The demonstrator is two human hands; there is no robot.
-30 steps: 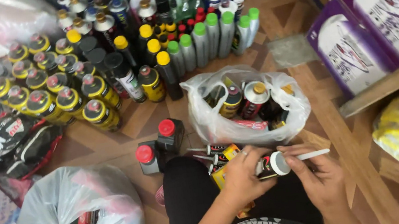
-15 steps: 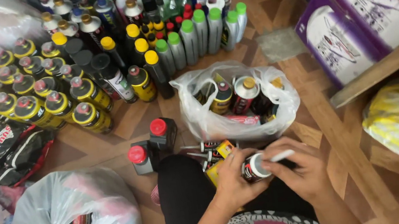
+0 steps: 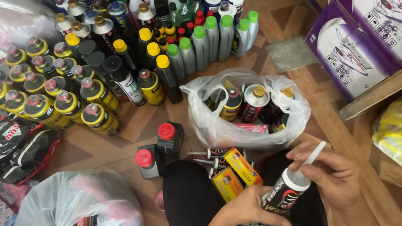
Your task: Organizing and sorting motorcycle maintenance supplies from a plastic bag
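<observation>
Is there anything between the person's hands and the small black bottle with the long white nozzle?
No, nothing visible. The left hand grips the black bottle around its lower body, and the right hand has its fingers directly on the white nozzle. Both hands touch it bare, above the person's lap, with no bag or other container between them.

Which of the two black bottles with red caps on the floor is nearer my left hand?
The lower-left bottle, at the knee's edge, lies nearer the left hand; the other bottle stands farther up, toward the white bag.
</observation>
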